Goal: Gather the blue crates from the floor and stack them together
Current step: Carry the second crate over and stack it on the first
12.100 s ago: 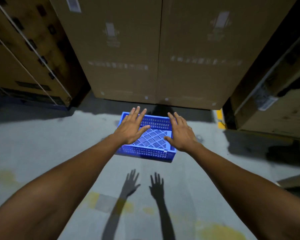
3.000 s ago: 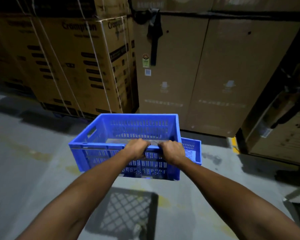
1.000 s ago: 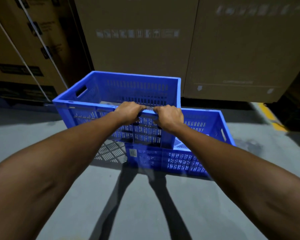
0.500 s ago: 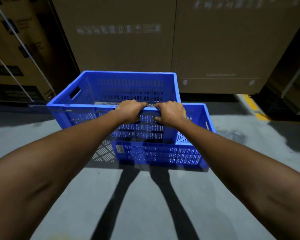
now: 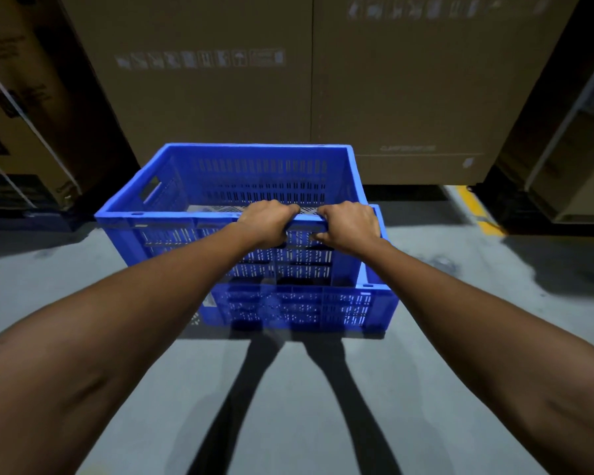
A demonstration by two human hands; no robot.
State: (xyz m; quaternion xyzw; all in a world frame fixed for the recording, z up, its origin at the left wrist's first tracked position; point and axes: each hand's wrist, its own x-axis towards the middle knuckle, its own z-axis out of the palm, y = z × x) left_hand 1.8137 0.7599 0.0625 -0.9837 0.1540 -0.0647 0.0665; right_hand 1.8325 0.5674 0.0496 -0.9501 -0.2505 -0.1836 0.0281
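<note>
The deep blue slotted plastic crate (image 5: 234, 186) held by its near rim sits at about twelve o'clock from the person, hanging over the second blue slotted plastic crate (image 5: 299, 306) that rests on the floor just below and a little toward one o'clock. Compared with half a second ago, the held crate has slid rightward over the floor crate, so their right-hand corners now come nearer to lining up; its left end still overhangs toward ten o'clock, and its near wall covers most of the lower crate's opening. Whether the two touch I cannot tell. I judge this the aligning step before the drop: a small further shift right, then lowering, should nest the pair. The left hand (image 5: 270, 222) is closed over the near rim, fingers wrapped onto the outer wall, and the right hand (image 5: 348, 226) grips the same rim just beside it, both toward the crate's right half, which may let the free left end swing. Underneath lies a grey concrete floor (image 5: 83, 279), marked with dark arm shadows at six o'clock and a yellow painted stripe (image 5: 477, 210) at two o'clock. Tall brown cardboard cartons (image 5: 408, 97) wall off twelve o'clock, with strapped printed cartons (image 5: 21, 132) at ten o'clock.
</note>
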